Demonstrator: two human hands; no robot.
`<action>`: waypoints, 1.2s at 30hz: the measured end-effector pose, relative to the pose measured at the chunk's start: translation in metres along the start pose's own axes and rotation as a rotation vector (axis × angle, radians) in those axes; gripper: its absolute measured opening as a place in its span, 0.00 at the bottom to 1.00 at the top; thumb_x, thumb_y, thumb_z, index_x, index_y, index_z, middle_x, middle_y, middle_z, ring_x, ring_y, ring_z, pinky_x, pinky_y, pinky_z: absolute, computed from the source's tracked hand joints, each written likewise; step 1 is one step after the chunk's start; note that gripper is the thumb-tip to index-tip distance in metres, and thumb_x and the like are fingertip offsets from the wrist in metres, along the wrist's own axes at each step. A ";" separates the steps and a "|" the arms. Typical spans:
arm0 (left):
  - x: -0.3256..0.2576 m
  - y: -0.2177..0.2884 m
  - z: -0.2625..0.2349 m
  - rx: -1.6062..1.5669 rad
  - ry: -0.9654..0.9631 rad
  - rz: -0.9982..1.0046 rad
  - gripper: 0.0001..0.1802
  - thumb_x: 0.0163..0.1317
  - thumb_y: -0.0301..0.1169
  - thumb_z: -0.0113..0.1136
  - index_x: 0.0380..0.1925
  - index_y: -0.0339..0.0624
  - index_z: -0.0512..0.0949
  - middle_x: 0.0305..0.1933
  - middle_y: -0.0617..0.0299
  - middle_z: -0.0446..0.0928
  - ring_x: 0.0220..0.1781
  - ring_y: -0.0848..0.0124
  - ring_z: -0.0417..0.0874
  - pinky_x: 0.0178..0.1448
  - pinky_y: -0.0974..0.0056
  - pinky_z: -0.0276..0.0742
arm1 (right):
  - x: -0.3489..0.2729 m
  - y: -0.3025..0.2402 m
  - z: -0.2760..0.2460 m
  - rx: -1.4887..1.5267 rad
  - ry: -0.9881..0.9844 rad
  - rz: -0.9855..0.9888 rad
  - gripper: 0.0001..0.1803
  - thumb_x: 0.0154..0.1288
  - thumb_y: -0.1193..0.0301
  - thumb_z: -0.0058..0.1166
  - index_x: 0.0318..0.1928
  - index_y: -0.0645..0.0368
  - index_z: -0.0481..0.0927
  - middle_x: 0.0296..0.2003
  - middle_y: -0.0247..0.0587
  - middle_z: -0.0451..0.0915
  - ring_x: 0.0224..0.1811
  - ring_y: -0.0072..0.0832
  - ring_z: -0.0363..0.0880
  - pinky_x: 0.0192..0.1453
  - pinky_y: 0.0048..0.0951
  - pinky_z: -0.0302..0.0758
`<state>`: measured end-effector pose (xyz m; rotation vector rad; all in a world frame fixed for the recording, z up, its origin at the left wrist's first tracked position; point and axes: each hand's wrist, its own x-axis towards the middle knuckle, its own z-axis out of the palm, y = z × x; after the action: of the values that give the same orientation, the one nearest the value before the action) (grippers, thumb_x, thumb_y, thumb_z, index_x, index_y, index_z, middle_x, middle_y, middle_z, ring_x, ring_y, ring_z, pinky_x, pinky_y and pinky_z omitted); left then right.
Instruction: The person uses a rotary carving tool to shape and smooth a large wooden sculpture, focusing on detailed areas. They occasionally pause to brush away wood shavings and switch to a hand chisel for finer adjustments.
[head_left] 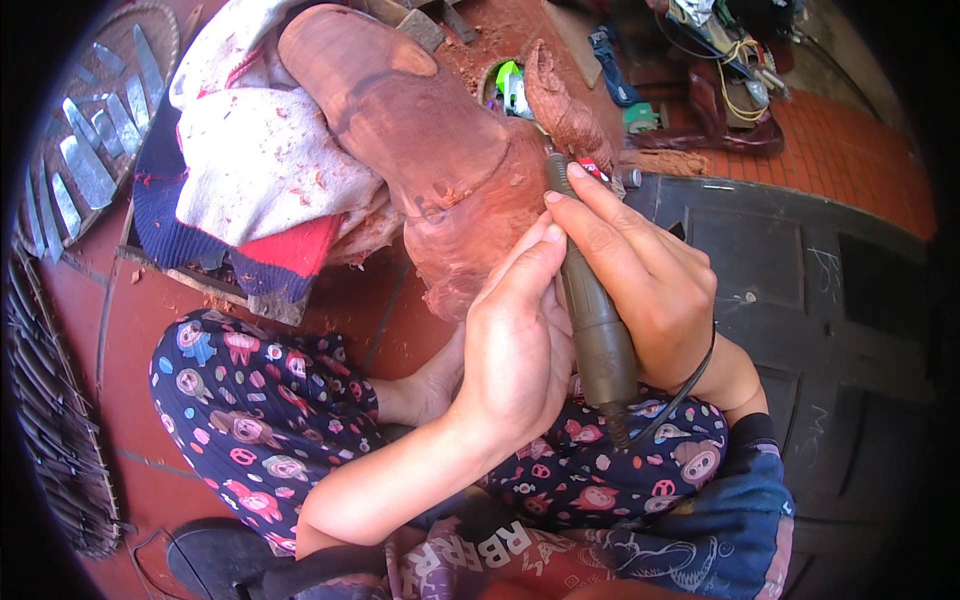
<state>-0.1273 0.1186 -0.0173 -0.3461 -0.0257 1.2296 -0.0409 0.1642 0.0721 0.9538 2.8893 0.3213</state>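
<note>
A dark rotary carving tool [598,335] slants upward between my two hands, its narrow tip end against a reddish-brown carved piece of wood [430,130]. My right hand [650,270] grips the tool from the right, two fingers stretched along its neck. From the left, my left hand [520,345] closes against the tool's body. Its thumb lies near the neck, and its other fingers are partly hidden behind the tool. The wood is smooth and rounded at the far end, rougher and notched close to my hands. A cord [690,385] runs from the tool's rear past my right wrist.
A white cloth [255,165] with shavings lies beside the wood on the left. Several flat metal blades [90,170] fill a round tray at far left, above a row of dark tools [55,420]. A black panelled board [745,270] lies right; a rough wood piece [565,100] lies beyond.
</note>
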 end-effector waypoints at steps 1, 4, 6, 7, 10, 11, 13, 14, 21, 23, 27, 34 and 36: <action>0.000 -0.001 0.000 -0.016 -0.008 -0.002 0.23 0.76 0.35 0.40 0.65 0.33 0.63 0.65 0.52 0.70 0.68 0.66 0.70 0.72 0.60 0.62 | -0.002 0.001 0.000 0.005 0.005 0.000 0.18 0.58 0.78 0.59 0.51 0.67 0.82 0.52 0.61 0.81 0.51 0.46 0.85 0.53 0.35 0.82; -0.004 -0.007 0.000 -0.031 -0.033 0.007 0.27 0.77 0.32 0.38 0.70 0.27 0.56 0.72 0.48 0.62 0.75 0.64 0.61 0.78 0.60 0.53 | -0.011 0.006 0.003 0.036 0.027 -0.015 0.18 0.59 0.77 0.59 0.51 0.68 0.82 0.52 0.61 0.81 0.52 0.47 0.84 0.55 0.37 0.82; -0.003 -0.014 -0.002 -0.006 -0.050 0.021 0.28 0.77 0.31 0.39 0.71 0.27 0.54 0.73 0.48 0.59 0.76 0.64 0.58 0.79 0.59 0.51 | -0.020 0.014 0.005 0.075 0.040 -0.039 0.17 0.60 0.77 0.59 0.51 0.68 0.82 0.53 0.61 0.80 0.54 0.48 0.83 0.57 0.39 0.81; -0.003 -0.016 -0.005 -0.006 -0.056 0.015 0.28 0.77 0.30 0.39 0.72 0.27 0.53 0.74 0.48 0.57 0.77 0.64 0.57 0.79 0.59 0.49 | -0.024 0.017 0.009 0.081 0.063 -0.059 0.17 0.60 0.76 0.58 0.51 0.67 0.82 0.53 0.60 0.80 0.52 0.48 0.84 0.56 0.40 0.81; -0.002 -0.021 -0.010 0.011 -0.065 0.009 0.29 0.77 0.30 0.39 0.73 0.28 0.51 0.76 0.49 0.54 0.79 0.63 0.53 0.80 0.59 0.47 | -0.031 0.027 0.020 0.116 0.120 -0.103 0.18 0.60 0.75 0.56 0.51 0.67 0.81 0.54 0.59 0.79 0.51 0.49 0.84 0.56 0.42 0.82; -0.002 -0.021 -0.010 0.027 -0.067 0.014 0.29 0.77 0.30 0.39 0.73 0.29 0.50 0.76 0.49 0.53 0.79 0.63 0.53 0.80 0.59 0.46 | -0.032 0.029 0.022 0.136 0.130 -0.108 0.18 0.61 0.75 0.56 0.51 0.67 0.81 0.54 0.59 0.79 0.51 0.49 0.84 0.56 0.43 0.82; -0.001 -0.023 -0.011 0.050 -0.074 0.025 0.30 0.77 0.30 0.39 0.74 0.29 0.49 0.77 0.49 0.52 0.79 0.63 0.52 0.80 0.58 0.46 | -0.034 0.033 0.026 0.164 0.142 -0.120 0.17 0.61 0.75 0.56 0.51 0.67 0.81 0.54 0.59 0.80 0.51 0.49 0.84 0.56 0.43 0.82; 0.000 -0.025 -0.013 0.057 -0.079 0.028 0.30 0.77 0.30 0.39 0.74 0.29 0.48 0.77 0.49 0.52 0.79 0.63 0.51 0.80 0.58 0.46 | -0.036 0.035 0.027 0.170 0.144 -0.126 0.17 0.61 0.75 0.56 0.51 0.66 0.81 0.54 0.58 0.80 0.51 0.49 0.84 0.56 0.43 0.82; 0.001 -0.035 -0.019 0.122 -0.092 0.036 0.30 0.78 0.31 0.38 0.75 0.32 0.47 0.78 0.49 0.50 0.80 0.63 0.50 0.80 0.58 0.46 | -0.046 0.043 0.033 0.189 0.159 -0.157 0.17 0.62 0.73 0.56 0.51 0.66 0.82 0.54 0.58 0.80 0.52 0.49 0.84 0.56 0.43 0.82; 0.001 -0.039 -0.018 0.168 -0.059 0.055 0.30 0.77 0.33 0.39 0.74 0.34 0.49 0.77 0.49 0.53 0.79 0.61 0.53 0.80 0.55 0.47 | -0.048 0.045 0.034 0.186 0.170 -0.170 0.17 0.62 0.73 0.56 0.51 0.66 0.82 0.54 0.58 0.80 0.52 0.49 0.84 0.56 0.43 0.82; 0.000 -0.039 -0.018 0.166 -0.050 0.038 0.30 0.78 0.32 0.38 0.75 0.32 0.47 0.78 0.50 0.50 0.79 0.63 0.51 0.80 0.58 0.48 | -0.052 0.048 0.042 0.196 0.218 -0.177 0.17 0.62 0.73 0.56 0.51 0.66 0.82 0.53 0.57 0.80 0.52 0.47 0.84 0.56 0.42 0.82; 0.008 -0.028 -0.019 0.139 -0.108 0.062 0.30 0.78 0.31 0.40 0.75 0.34 0.48 0.77 0.51 0.53 0.78 0.63 0.54 0.80 0.58 0.49 | -0.038 0.046 0.035 0.244 0.178 -0.152 0.18 0.60 0.75 0.59 0.51 0.66 0.82 0.55 0.60 0.79 0.56 0.50 0.82 0.60 0.46 0.80; 0.003 -0.036 -0.020 0.165 -0.065 0.053 0.30 0.78 0.32 0.40 0.75 0.34 0.48 0.77 0.51 0.53 0.78 0.63 0.54 0.80 0.58 0.49 | -0.046 0.046 0.037 0.250 0.180 -0.145 0.18 0.60 0.75 0.59 0.52 0.66 0.81 0.55 0.60 0.79 0.56 0.50 0.82 0.60 0.47 0.80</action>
<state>-0.0894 0.1064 -0.0272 -0.1644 0.0290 1.2859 0.0277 0.1791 0.0472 0.7738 3.2000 0.0355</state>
